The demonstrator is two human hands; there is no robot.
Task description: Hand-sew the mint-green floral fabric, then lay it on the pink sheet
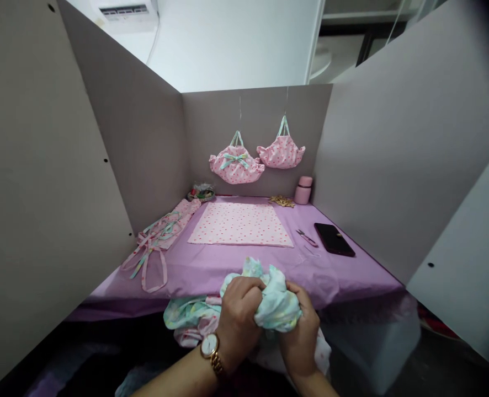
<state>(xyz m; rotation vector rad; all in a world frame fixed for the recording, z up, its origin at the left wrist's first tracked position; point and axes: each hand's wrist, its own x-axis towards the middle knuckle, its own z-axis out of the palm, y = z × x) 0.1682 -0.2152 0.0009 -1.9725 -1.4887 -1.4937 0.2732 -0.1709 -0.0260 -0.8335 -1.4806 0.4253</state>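
Both my hands grip one bunched piece of mint-green patterned fabric (pixel 278 309) just in front of the table's near edge. My left hand (pixel 241 309), with a gold watch on its wrist, is closed on the left part of the bundle. Wrapped round its right side is my right hand (pixel 302 328), the fingers partly hidden by the cloth. Below and left of my hands hangs more mint and pink fabric (pixel 190 317) in a loose heap. A flat pink dotted cloth (pixel 242 223) lies on the table beyond my hands.
A purple cloth covers the table (pixel 211 264). Thread snips (pixel 307 238) and a black phone (pixel 334 240) lie right, a pink flask (pixel 303 191) behind them. Pink straps and fabric (pixel 161 234) lie left. Two pink pouch-like pieces (pixel 237 168) hang before the back panel; grey panels enclose the sides.
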